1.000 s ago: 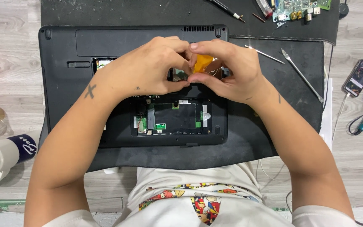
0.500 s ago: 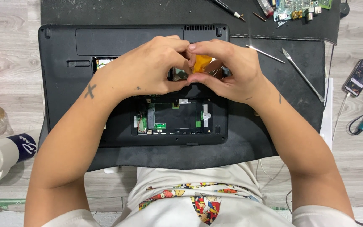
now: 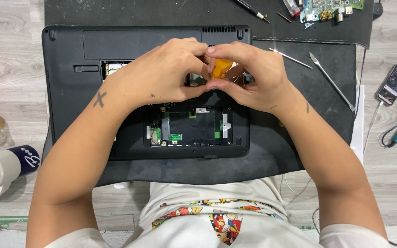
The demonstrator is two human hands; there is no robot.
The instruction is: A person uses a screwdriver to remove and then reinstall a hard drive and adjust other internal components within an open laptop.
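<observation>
The laptop (image 3: 93, 92) lay upside down on a dark mat (image 3: 327, 101), its bottom cover already off and the circuit boards in the bay bare. Above that open bay, the left hand (image 3: 161, 76) and right hand (image 3: 249, 76) met fingertip to fingertip, both pinching a small orange-yellow piece (image 3: 220, 67). It was not yet clear of the laptop. Two metal pry tools (image 3: 331, 80) lay to the laptop's right, untouched.

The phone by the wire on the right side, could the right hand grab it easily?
Probably yes. The phone lies in the open beyond the mat's edge, nothing covering it, but the right hand is busy pinching an orange piece.
</observation>
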